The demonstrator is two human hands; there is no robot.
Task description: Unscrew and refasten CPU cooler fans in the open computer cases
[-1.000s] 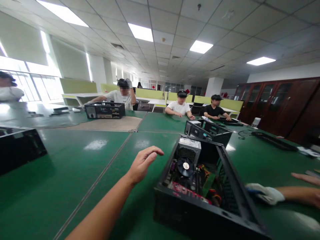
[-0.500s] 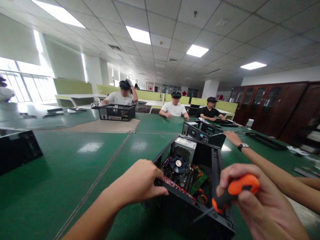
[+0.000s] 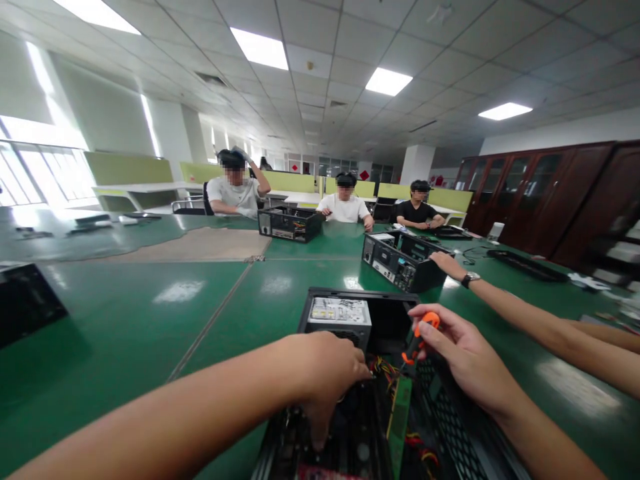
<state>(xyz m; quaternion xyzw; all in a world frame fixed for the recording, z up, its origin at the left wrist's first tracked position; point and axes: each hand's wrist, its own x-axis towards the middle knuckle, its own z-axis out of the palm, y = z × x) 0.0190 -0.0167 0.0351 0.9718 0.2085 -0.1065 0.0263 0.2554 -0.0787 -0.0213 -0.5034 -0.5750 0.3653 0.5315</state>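
An open black computer case (image 3: 453, 433) lies on the green table (image 3: 150, 320) right in front of me, with its power supply (image 3: 339, 313) at the far end and coloured wires inside. My left hand (image 3: 325, 380) reaches down into the case, fingers bent and pressing on parts I cannot make out. My right hand (image 3: 457, 357) is closed on an orange-handled screwdriver (image 3: 419, 335), held over the case's right side with its tip pointing down into the case.
A second open case (image 3: 405, 259) stands further back, with another person's hand (image 3: 447, 265), wearing a watch, resting on it. A third case (image 3: 290, 223) sits before three seated people at the far side. A black box (image 3: 25, 300) lies left. Dark cabinets line the right wall.
The view has swung so the case is now straight ahead. My left hand went from the case's edge down inside it. My right hand moved the screwdriver forward over the case.
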